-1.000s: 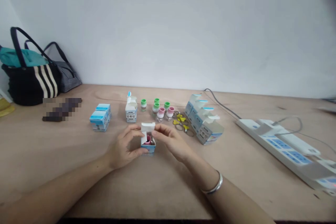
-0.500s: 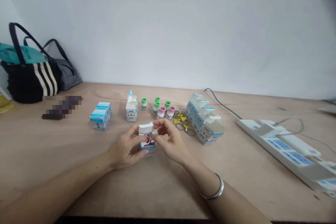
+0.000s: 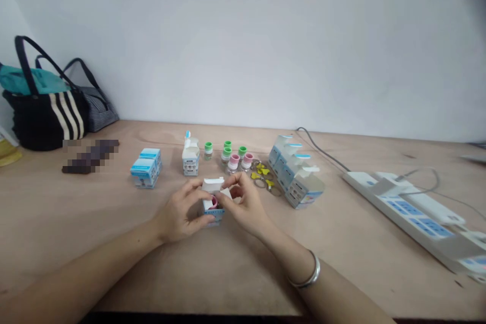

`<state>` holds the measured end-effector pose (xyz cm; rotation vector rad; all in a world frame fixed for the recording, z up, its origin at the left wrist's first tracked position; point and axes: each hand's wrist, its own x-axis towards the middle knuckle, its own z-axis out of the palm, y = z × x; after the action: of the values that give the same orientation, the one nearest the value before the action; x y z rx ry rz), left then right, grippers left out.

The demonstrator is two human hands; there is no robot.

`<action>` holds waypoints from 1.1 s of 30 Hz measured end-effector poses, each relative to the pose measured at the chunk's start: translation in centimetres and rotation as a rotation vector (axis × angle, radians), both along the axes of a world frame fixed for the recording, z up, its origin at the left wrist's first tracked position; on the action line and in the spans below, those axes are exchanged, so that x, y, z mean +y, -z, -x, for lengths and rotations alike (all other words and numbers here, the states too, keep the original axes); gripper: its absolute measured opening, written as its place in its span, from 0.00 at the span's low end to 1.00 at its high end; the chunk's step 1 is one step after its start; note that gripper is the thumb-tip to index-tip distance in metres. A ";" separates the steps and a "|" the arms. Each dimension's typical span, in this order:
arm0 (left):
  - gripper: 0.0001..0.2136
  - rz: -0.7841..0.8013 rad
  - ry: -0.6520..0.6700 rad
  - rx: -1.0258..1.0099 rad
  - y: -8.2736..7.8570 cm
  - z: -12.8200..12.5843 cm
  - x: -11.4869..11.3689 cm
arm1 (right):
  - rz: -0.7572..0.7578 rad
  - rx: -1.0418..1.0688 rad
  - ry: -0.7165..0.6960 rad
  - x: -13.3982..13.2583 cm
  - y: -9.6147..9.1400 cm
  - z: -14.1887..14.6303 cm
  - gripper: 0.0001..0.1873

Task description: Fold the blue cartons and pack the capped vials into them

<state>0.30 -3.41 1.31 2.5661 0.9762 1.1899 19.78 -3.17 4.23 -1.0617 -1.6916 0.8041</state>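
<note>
A small white and blue carton (image 3: pixel 212 207) stands on the wooden table (image 3: pixel 114 223) with its top flaps up and a pink-capped item showing inside. My left hand (image 3: pixel 181 212) is wrapped round the carton's left side. My right hand (image 3: pixel 245 202) pinches the carton's right flap with curled fingers. A silver bangle (image 3: pixel 309 276) sits on my right wrist.
Behind the carton stand several green- and pink-capped little bottles (image 3: pixel 231 154), an open carton (image 3: pixel 190 158), two shut blue cartons (image 3: pixel 146 168), a row of open cartons (image 3: pixel 298 172) and yellow key tags (image 3: pixel 261 174). Bags (image 3: pixel 45 106) sit far left, power strips (image 3: pixel 417 212) at right.
My right hand has moved in closer over the carton's top and now holds its right flap. The carton has sunk slightly lower between my hands.
</note>
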 end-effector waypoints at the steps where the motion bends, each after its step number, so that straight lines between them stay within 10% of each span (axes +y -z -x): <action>1: 0.17 0.010 -0.006 0.000 0.1 0.1 0.1 | -0.005 0.003 0.017 0.0 -0.1 0.0 0.13; 24: 0.31 0.250 0.012 -0.149 1.1 0.3 0.6 | 0.367 0.212 -0.347 1.3 -0.2 -1.1 0.20; 33: 0.16 0.071 0.053 -0.122 0.7 0.1 0.5 | -0.044 0.119 -0.282 1.3 0.0 -1.3 0.13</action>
<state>0.17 -2.90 0.63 2.4181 0.9018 1.2565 21.07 -1.83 4.18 -0.7382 -1.7704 0.9842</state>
